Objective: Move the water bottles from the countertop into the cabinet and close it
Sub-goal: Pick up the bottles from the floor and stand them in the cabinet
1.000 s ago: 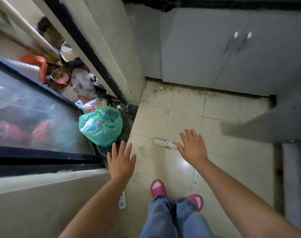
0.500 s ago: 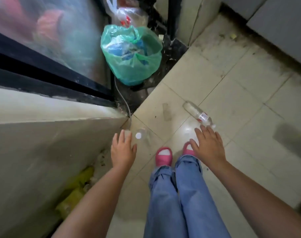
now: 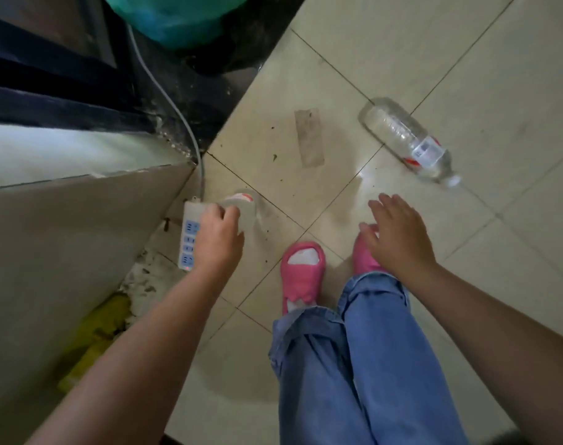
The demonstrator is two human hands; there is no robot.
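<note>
A clear water bottle (image 3: 246, 208) with a red and white label stands on the tiled floor by the wall corner. My left hand (image 3: 217, 234) curls its fingers round the bottle's top, hiding the cap. A second clear water bottle (image 3: 408, 139) lies on its side on the tiles at the upper right, cap pointing right. My right hand (image 3: 395, 234) hovers above my right foot with fingers spread and holds nothing. No cabinet or countertop is in view.
A white power strip (image 3: 188, 242) with a grey cable (image 3: 174, 104) lies against the wall beside my left hand. A green rubbish bag (image 3: 177, 20) sits at the top. Pink slippers (image 3: 301, 268) and blue jeans fill the lower middle. Yellow items (image 3: 97, 335) lie by the wall.
The view has tipped further down and closer to the floor. My left hand has dropped onto the standing bottle and closed round its top. My right hand stays spread above my foot.
</note>
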